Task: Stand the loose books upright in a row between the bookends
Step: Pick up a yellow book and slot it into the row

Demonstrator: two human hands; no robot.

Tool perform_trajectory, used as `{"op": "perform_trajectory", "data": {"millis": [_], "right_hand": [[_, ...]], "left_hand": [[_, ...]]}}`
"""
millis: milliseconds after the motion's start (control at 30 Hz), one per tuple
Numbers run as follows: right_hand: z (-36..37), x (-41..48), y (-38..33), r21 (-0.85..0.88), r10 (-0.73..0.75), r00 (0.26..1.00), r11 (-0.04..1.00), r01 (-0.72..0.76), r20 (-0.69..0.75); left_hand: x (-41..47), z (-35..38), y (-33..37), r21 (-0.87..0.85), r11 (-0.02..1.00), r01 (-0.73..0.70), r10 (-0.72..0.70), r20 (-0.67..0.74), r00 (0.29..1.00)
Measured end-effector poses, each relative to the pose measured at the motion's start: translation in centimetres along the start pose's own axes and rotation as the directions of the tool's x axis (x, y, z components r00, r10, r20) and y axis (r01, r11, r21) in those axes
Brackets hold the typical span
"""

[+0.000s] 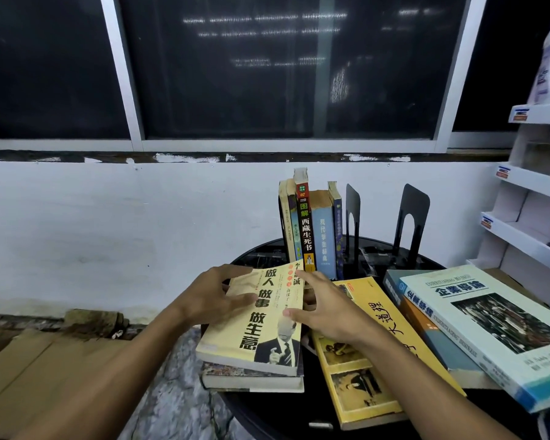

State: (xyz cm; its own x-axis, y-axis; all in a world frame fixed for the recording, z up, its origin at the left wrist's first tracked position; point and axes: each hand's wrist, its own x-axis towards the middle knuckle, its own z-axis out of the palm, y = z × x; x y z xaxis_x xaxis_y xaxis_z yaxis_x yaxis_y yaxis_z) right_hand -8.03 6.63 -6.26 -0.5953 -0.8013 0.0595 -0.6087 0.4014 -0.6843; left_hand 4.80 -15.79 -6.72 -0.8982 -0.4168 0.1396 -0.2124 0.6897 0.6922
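Cream paperback (254, 325) lies flat on another book (251, 381) at the near-left edge of the black round table (261, 414). Both hands are on it, apart. Left hand (215, 296) lies flat on the cover's left side, fingers spread and straight. Right hand (324, 309) is at the right edge with its thumb on the cover; can't tell if the other fingers curl under. Behind it, at the table's back, five books stand upright in a row (311, 230). One black bookend (352, 214) sits just beside the row's right end, and a second bookend (411, 214) stands further right, apart from it. Lying flat: a yellow book (359, 389) just right of the paperback, then a stack topped by a pale green book (489, 328). A white shelf rack (521, 185) is at far right, a dark window (267, 74) above.
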Motion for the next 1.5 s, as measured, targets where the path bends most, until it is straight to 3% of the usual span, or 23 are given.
{"op": "perform_trajectory", "data": {"millis": [133, 267, 400, 600, 833, 967, 1067, 1300, 1500], "right_hand": [[-0.2, 0.8, 0.3, 0.029, 0.063, 0.997, 0.998, -0.064, 0.048], [-0.5, 0.8, 0.5, -0.052, 0.072, 0.995, 0.996, -0.068, 0.075], [-0.4, 0.8, 0.9, -0.118, 0.068, 0.993, 0.991, -0.057, 0.095], [-0.1, 0.9, 1.5, -0.007, 0.003, 0.999, 1.000, -0.002, 0.047], [-0.3, 1.2, 1.2, 0.200, -0.033, 0.998, 0.979, 0.023, 0.045], [-0.8, 1.1, 0.7, 0.276, -0.086, 0.996, 0.958, 0.074, 0.029], [-1.8, 1.4, 0.1, 0.335, -0.139, 0.990, 0.932, 0.135, -0.012], [-4.0, 2.4, -0.9, 0.281, -0.265, 0.947, 0.909, 0.308, -0.181], [-3.7, 2.7, -0.5, 0.132, -0.385, 0.870, 0.888, 0.440, -0.307]], "left_hand": [[0.0, -0.1, -0.4, -0.033, 0.998, 0.052, -0.051, 0.033, 0.998], [-0.1, -0.2, -1.1, 0.114, 0.991, 0.069, -0.078, 0.079, 0.994], [-0.4, -0.1, -0.7, 0.146, 0.987, 0.065, -0.078, 0.080, 0.994], [-0.7, 0.2, -0.7, 0.128, 0.989, 0.072, -0.078, 0.038, 0.996], [-1.0, 0.0, -0.7, -0.047, 0.998, 0.047, -0.049, -0.040, 0.998], [-1.1, -0.1, -0.8, -0.277, 0.960, 0.033, -0.065, -0.108, 0.992], [-1.0, -0.9, -0.3, -0.340, 0.939, -0.048, -0.022, -0.200, 0.980], [-1.7, -2.7, 2.4, -0.340, 0.900, -0.274, 0.127, -0.397, 0.909], [-3.0, -2.1, 3.4, -0.400, 0.824, -0.401, 0.190, -0.471, 0.861]]}}
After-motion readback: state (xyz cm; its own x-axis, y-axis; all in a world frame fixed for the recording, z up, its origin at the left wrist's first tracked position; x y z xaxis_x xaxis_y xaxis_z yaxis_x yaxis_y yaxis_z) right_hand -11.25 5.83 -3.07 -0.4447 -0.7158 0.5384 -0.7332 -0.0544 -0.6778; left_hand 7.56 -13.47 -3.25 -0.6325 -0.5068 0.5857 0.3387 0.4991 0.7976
